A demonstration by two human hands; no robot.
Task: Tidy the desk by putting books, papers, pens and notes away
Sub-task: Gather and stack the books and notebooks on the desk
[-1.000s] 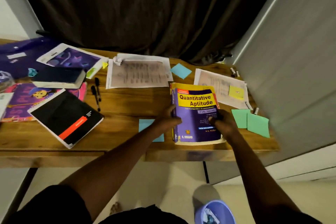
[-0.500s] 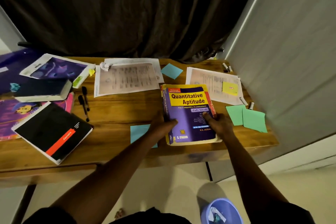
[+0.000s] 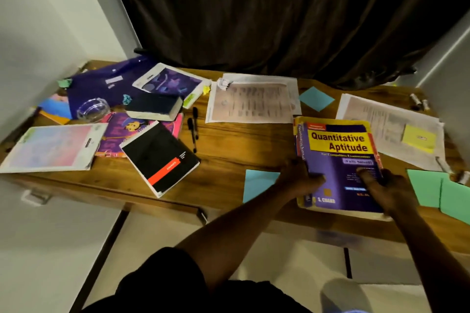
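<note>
gripped thick book (image 3: 338, 160) at 4 o'clock on desk (image 3: 229, 140), left hand (image 3: 301, 179) closed round spine, right hand (image 3: 389, 189) clamped on cover edge; probably two-handed for weight, readying lift.

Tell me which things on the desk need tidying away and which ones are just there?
To tidy away:
Quantitative Aptitude book, held by the left hand and right hand
black notebook
two black pens
printed papers
blue sticky note
green sticky notes

Just there:
dark curtain
clear glass dish
wooden desk
</note>
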